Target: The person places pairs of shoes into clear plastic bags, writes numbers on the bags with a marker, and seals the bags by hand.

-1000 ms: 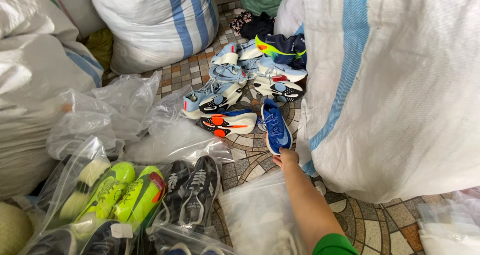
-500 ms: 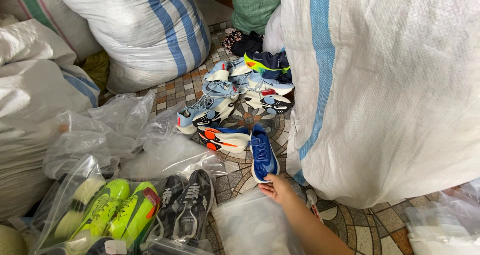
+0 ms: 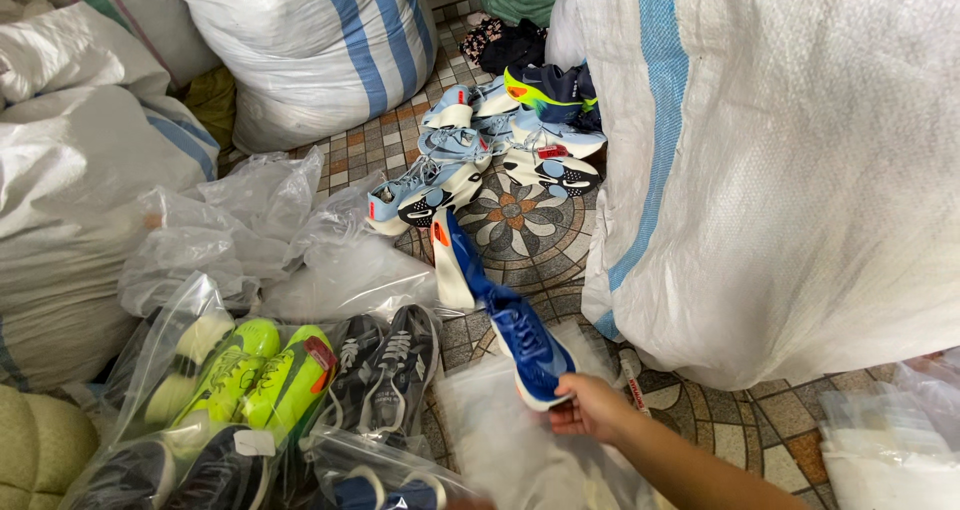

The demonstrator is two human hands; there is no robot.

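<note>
A blue sneaker (image 3: pixel 527 342) is gripped at its heel by the right hand (image 3: pixel 590 408) beside bagged pairs (image 3: pixel 250 375); loose shoes (image 3: pixel 500 145) beyond the sneaker remain unbagged.

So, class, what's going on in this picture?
A person's right hand holds a blue sports shoe by its heel end, lifted over the tiled floor. A second shoe lies just beyond its toe. More loose shoes lie in a pile farther back. Bagged pairs sit at lower left, and big white sacks stand around. No left hand shows.
</note>
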